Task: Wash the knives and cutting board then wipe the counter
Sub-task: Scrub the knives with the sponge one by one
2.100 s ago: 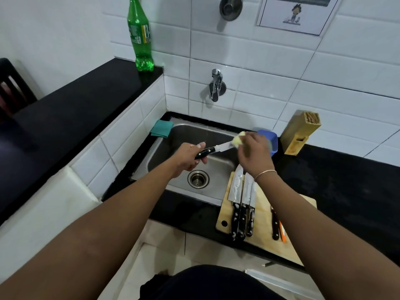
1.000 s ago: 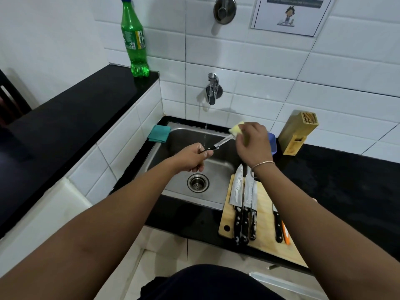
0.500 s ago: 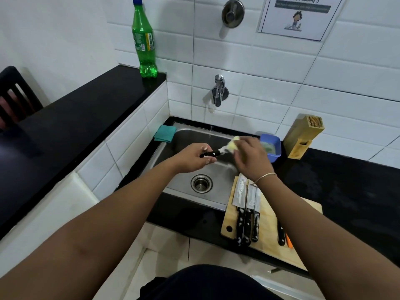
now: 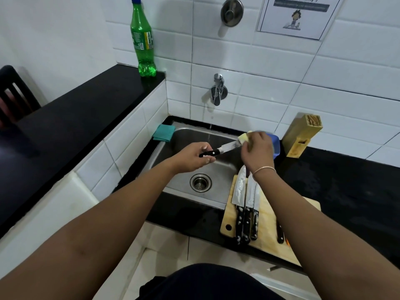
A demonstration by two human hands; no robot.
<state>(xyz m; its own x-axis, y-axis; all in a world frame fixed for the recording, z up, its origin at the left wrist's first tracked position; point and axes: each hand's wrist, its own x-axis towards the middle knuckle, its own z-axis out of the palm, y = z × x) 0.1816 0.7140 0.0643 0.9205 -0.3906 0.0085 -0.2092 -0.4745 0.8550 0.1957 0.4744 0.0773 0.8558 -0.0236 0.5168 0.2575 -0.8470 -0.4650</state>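
My left hand (image 4: 190, 158) grips the knife (image 4: 223, 148) over the sink (image 4: 164, 148) while my right hand (image 4: 256, 151) pinches the sponge (image 4: 244, 137); soapy fingers could slip and get cut.

- A black tabletop (image 4: 337, 187) was seen under a pale wooden cutting board (image 4: 268, 221).
- Black riveted handles and silver blades flecked with white suds were shown by the three knives (image 4: 246, 204) on the board.
- A black-handled, silver-bladed knife (image 4: 220, 149) was met by a pale yellow sponge (image 4: 244, 137).
- A grey steel sink (image 4: 194, 146), a teal cloth (image 4: 163, 132) and a blue container (image 4: 276, 146) were seen.
- A green bottle (image 4: 142, 37) was capped in blue.
- White tiles (image 4: 270, 61) were lined by grey grout.
- A tan knife block (image 4: 302, 136) was noted.
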